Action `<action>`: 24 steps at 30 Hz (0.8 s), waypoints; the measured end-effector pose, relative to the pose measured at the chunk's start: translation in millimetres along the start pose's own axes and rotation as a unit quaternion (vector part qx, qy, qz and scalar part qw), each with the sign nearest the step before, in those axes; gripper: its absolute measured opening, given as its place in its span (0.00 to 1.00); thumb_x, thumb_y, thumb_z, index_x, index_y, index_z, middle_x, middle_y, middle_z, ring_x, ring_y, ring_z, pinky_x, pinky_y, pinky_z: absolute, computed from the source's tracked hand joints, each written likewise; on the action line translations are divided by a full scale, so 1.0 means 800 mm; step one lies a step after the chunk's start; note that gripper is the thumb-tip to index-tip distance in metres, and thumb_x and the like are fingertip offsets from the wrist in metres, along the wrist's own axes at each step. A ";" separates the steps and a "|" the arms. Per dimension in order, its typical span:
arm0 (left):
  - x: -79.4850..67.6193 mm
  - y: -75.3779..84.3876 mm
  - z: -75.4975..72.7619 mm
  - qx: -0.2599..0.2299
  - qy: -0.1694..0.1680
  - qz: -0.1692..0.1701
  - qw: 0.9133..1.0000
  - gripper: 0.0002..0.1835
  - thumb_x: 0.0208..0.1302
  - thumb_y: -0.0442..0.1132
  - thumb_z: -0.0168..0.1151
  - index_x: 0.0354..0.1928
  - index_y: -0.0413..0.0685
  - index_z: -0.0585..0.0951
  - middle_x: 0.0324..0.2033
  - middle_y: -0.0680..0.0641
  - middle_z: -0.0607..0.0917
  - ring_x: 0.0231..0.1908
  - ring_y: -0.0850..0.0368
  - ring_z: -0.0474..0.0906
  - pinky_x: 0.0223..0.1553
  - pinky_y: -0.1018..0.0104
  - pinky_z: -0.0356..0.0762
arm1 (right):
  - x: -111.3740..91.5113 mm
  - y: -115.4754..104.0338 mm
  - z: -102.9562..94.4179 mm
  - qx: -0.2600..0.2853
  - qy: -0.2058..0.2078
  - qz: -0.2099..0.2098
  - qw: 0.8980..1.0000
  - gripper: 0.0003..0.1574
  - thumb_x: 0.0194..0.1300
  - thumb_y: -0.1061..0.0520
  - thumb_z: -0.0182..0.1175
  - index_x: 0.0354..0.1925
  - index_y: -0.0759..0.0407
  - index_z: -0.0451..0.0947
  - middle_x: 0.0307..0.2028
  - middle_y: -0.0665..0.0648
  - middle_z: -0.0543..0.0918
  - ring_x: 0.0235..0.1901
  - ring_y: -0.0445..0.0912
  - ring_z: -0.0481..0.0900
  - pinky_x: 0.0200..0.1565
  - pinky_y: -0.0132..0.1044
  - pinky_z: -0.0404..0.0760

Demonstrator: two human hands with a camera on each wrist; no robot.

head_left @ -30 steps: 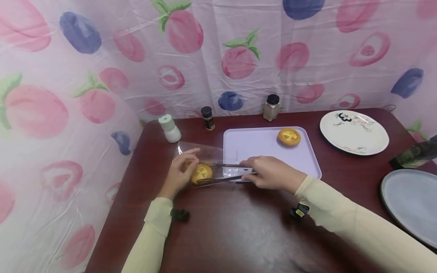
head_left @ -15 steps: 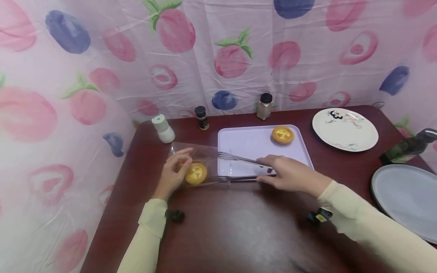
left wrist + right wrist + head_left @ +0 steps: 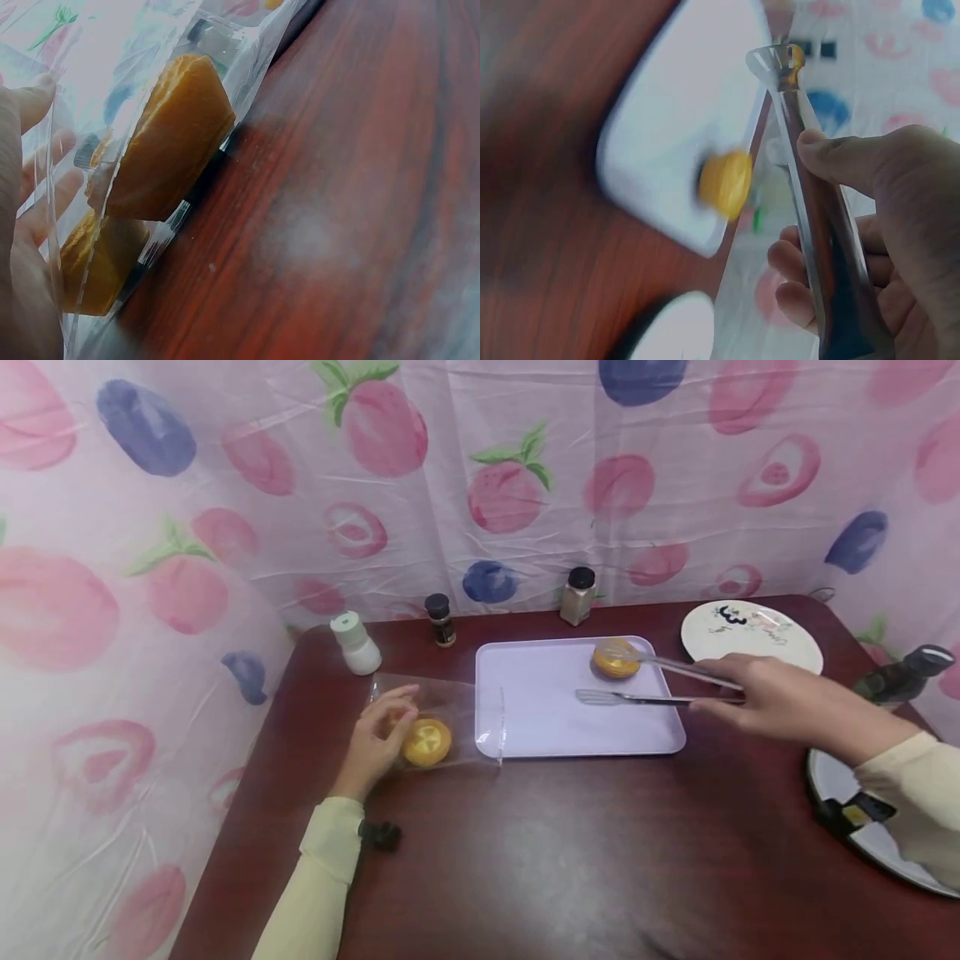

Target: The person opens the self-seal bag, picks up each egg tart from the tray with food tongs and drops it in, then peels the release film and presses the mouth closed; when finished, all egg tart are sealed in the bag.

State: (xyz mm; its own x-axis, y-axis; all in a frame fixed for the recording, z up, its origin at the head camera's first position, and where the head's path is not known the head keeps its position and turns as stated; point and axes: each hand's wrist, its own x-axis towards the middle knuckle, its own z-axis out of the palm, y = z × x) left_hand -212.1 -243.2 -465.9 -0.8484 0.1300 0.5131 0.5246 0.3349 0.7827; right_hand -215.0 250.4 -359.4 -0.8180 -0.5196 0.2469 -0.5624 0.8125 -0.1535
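Observation:
My left hand [image 3: 375, 739] pinches a clear plastic bag [image 3: 446, 697] at the left of the table. Through the film an egg tart [image 3: 427, 743] shows beside my fingers; the left wrist view reveals a front tart [image 3: 176, 142] and another tart [image 3: 101, 262] behind it. My right hand [image 3: 783, 702] grips metal tongs [image 3: 667, 699], their two arms spread apart over the lilac tray [image 3: 532, 722]. The upper tong tip overlaps a lone egg tart [image 3: 618, 670] at the tray's back right corner. In the right wrist view, thumb and fingers wrap the tongs' handle [image 3: 817, 217].
Along the back stand a white bottle [image 3: 360, 652], a black-capped spice jar [image 3: 442, 625] and a second jar [image 3: 577, 600]. A floral plate [image 3: 705, 631] lies at the back right. A dark bottle [image 3: 903, 672] and a grey plate [image 3: 828, 777] are partly hidden by my right arm.
My right hand has drawn the tongs out of the bag and carried them right, over the tray to the lone tart. My left hand stays at the bag, where a tart remains.

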 end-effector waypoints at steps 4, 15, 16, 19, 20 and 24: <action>0.001 -0.001 0.001 -0.005 0.000 0.000 1.000 0.03 0.63 0.31 0.61 0.37 0.37 0.81 0.55 0.36 0.80 0.59 0.41 0.75 0.66 0.70 0.64 | -0.002 0.039 -0.004 -0.022 -0.031 0.042 0.998 0.31 0.50 0.52 0.73 0.50 0.66 0.79 0.31 0.56 0.83 0.29 0.44 0.76 0.35 0.45 0.76; 0.001 -0.005 0.002 -0.016 0.000 0.011 1.000 0.02 0.63 0.29 0.61 0.36 0.37 0.81 0.53 0.32 0.80 0.58 0.38 0.75 0.65 0.69 0.67 | 0.014 0.075 0.020 0.014 -0.078 0.078 0.994 0.26 0.55 0.48 0.70 0.47 0.61 0.80 0.22 0.49 0.77 0.25 0.42 0.71 0.29 0.37 0.70; 0.001 -0.005 0.001 -0.017 0.000 0.013 1.000 0.02 0.63 0.29 0.61 0.36 0.37 0.81 0.53 0.33 0.80 0.59 0.39 0.75 0.65 0.68 0.67 | 0.016 0.074 0.022 0.016 -0.080 0.077 0.994 0.23 0.55 0.48 0.70 0.45 0.60 0.80 0.21 0.48 0.75 0.23 0.41 0.69 0.28 0.36 0.68; 0.002 -0.005 0.001 -0.019 0.001 0.016 1.000 0.02 0.62 0.29 0.61 0.36 0.37 0.81 0.53 0.35 0.81 0.59 0.40 0.75 0.65 0.66 0.67 | 0.020 0.072 0.025 0.021 -0.082 0.078 0.993 0.17 0.55 0.49 0.70 0.39 0.56 0.80 0.18 0.46 0.73 0.21 0.39 0.68 0.27 0.34 0.67; 0.002 -0.005 0.001 -0.019 0.001 0.017 1.000 0.02 0.62 0.28 0.61 0.36 0.37 0.81 0.52 0.36 0.82 0.59 0.40 0.75 0.65 0.65 0.67 | 0.022 0.072 0.026 0.022 -0.082 0.077 0.993 0.16 0.56 0.49 0.69 0.38 0.56 0.80 0.18 0.46 0.73 0.21 0.39 0.67 0.27 0.33 0.66; 0.003 -0.005 0.000 -0.019 0.003 0.017 1.000 0.02 0.63 0.29 0.61 0.36 0.37 0.80 0.52 0.36 0.82 0.59 0.40 0.75 0.66 0.64 0.66 | 0.024 0.070 0.029 0.020 -0.082 0.069 0.994 0.13 0.57 0.51 0.68 0.38 0.56 0.80 0.17 0.46 0.72 0.19 0.37 0.66 0.25 0.33 0.65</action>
State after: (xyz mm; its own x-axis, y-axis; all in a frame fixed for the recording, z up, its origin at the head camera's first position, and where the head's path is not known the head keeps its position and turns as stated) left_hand -216.0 -244.3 -467.9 -0.8292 0.1357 0.5422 0.5563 0.2942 0.7772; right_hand -264.6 279.7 -385.9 -0.8948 -0.4420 0.0626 -0.4446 0.8698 -0.2141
